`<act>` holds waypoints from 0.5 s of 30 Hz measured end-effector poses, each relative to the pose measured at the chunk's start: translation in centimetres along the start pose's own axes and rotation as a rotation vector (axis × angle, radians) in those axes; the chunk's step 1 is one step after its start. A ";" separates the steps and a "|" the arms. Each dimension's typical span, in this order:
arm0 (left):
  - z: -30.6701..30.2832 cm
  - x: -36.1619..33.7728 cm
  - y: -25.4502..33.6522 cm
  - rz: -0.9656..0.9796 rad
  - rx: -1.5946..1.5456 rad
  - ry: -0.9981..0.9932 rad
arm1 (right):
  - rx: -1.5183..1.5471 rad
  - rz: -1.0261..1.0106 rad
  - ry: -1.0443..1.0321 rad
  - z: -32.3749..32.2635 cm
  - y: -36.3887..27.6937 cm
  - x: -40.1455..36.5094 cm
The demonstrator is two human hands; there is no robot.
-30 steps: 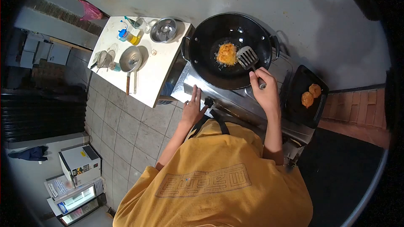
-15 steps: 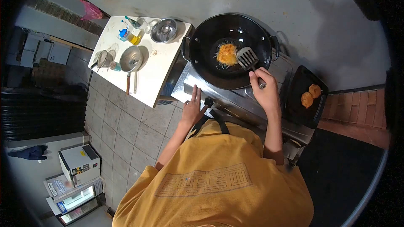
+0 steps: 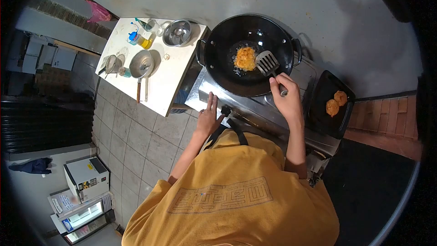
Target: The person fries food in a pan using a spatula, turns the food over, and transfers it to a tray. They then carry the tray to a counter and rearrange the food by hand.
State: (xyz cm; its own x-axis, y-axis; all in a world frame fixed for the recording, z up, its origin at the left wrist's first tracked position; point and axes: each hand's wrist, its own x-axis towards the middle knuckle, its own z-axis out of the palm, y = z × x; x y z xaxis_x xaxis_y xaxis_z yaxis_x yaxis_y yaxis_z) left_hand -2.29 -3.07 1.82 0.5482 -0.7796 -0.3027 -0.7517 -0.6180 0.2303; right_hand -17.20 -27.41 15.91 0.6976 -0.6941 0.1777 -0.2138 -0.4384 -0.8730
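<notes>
In the black wok [image 3: 227, 75] on the stove, an orange-yellow fritter [image 3: 246, 58] lies in bubbling oil. My right hand [image 3: 287, 95] is closed round the handle of a slotted spatula [image 3: 267, 63], whose head rests beside the fritter's right edge. My left hand [image 3: 209, 117] lies at the stove's front edge by a black knob [image 3: 226, 110], fingers stretched out and holding nothing. To the right, two browned fritters [image 3: 332, 107] sit on a black tray [image 3: 322, 109].
A white table [image 3: 157, 95] at the left bears a steel bowl [image 3: 177, 33], a saucepan [image 3: 142, 64], an oil bottle [image 3: 140, 40] and a strainer [image 3: 109, 63]. Behind the wok rises a grey wall [image 3: 318, 13]. Tiled floor [image 3: 132, 132] shows at lower left.
</notes>
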 end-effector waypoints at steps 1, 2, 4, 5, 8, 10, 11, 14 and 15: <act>0.0 0.0 0.0 0.004 0.002 0.005 | 0.000 0.002 0.002 0.0 0.0 0.0; -0.1 -0.1 0.0 0.009 0.004 0.011 | 0.000 0.003 0.002 0.0 0.0 0.0; 0.2 -0.1 -0.1 0.012 0.006 0.017 | 0.010 0.009 -0.001 0.0 0.0 0.0; 0.3 0.0 -0.2 0.017 0.008 0.024 | 0.010 0.009 -0.001 0.1 0.0 -0.1; 0.2 -0.1 -0.2 0.024 0.011 0.033 | 0.027 0.015 -0.005 0.1 0.1 0.0; 0.0 -0.1 -0.1 0.018 0.006 0.018 | 0.012 0.014 -0.003 0.1 0.1 0.0; -0.1 -0.1 0.0 0.012 0.000 0.003 | 0.012 0.014 -0.003 0.1 0.1 0.0; -0.1 0.0 0.0 0.009 -0.009 -0.001 | -0.004 0.014 -0.007 0.0 0.0 -0.1; -0.1 -0.1 0.0 0.009 -0.010 -0.002 | -0.002 0.013 -0.006 0.1 0.0 0.0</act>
State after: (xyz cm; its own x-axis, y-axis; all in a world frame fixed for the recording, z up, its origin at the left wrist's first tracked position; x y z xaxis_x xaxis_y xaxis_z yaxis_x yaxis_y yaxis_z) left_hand -2.26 -3.00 1.89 0.5411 -0.7847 -0.3024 -0.7528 -0.6122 0.2418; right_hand -17.19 -27.35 15.87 0.6988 -0.6963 0.1639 -0.2243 -0.4309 -0.8741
